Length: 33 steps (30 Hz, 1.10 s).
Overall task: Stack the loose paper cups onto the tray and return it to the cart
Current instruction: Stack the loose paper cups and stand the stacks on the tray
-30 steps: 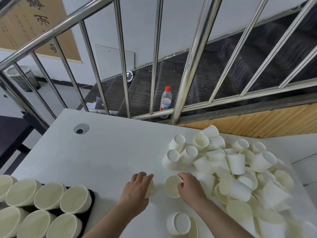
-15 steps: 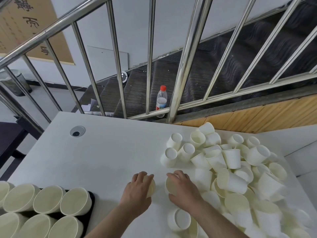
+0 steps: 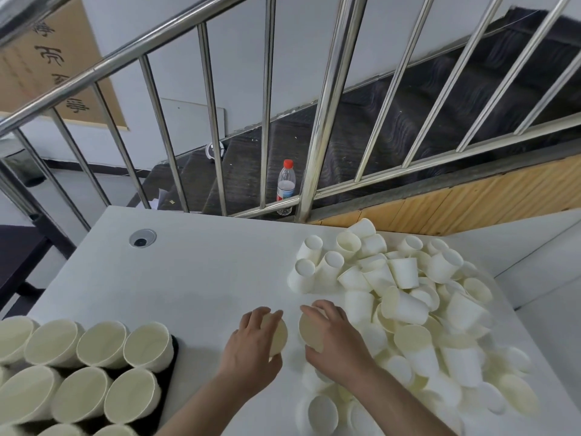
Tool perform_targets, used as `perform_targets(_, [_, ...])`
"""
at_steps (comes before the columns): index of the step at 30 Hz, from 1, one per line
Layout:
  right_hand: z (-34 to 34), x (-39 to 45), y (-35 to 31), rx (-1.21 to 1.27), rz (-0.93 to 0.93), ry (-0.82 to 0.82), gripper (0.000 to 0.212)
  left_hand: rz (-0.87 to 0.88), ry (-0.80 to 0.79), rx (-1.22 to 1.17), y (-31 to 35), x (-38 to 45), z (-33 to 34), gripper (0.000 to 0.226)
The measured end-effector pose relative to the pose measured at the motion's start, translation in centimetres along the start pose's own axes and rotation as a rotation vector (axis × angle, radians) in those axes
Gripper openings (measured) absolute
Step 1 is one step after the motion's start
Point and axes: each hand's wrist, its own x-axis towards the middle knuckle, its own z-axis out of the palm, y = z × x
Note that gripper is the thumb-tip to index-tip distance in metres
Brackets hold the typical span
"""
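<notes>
Nearest the camera, at the lower left, a black tray (image 3: 171,369) sits on the white table (image 3: 201,278), filled with upright paper cup stacks (image 3: 94,369) whose open mouths face up. Four mouths show in the far row, three full ones in the next, and the rims of at least three more are cut off by the bottom edge, so the full count cannot be told.

Two bare hands work just right of the tray, each curled round one cup. The left hand (image 3: 251,347) grips a cup (image 3: 278,336) lying on its side, fingers over the top and thumb under, the mouth turned to the right. The right hand (image 3: 338,339) grips a second cup (image 3: 311,330), fingers wrapped over it, its mouth turned to the left. The two mouths face each other with a narrow gap between them.

Right of the hands and running to the table's right edge lies the heap of loose cups (image 3: 418,313), several dozen tumbled on their sides, upended and partly nested, too many and too overlapped to count exactly. A few more lie close below the right forearm.

Farther off, one round cable grommet (image 3: 142,238) is set in the tabletop. Beyond the table's far edge a steel stair railing (image 3: 327,127) rises, and one plastic bottle (image 3: 285,184) with a red cap stands on the dark stairs behind it.
</notes>
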Motion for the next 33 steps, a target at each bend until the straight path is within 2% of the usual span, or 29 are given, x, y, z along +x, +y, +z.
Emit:
perform_targets(13, [1.5, -9.7, -5.6, 0.007, -0.046, 0.068, 0.068, 0.014, 0.146, -0.031, 0.4, -12.0, -3.4, 0.069])
perform_targets(21, [2.5, -11.7, -11.2, 0.033, -0.125, 0.075, 0.068, -0.029, 0.238, -0.035, -2.0, -17.2, -6.6, 0.069])
perform_targets(24, [3.0, -11.4, -13.3, 0.033, -0.134, 0.070, 0.068, -0.049, 0.249, -0.038, -3.8, -18.2, -7.7, 0.070])
perform_targets(33, [6.9, -7.1, -24.1, 0.042, -0.160, 0.016, 0.068, -0.070, 0.281, -0.030, -15.4, -20.3, -13.0, 0.071])
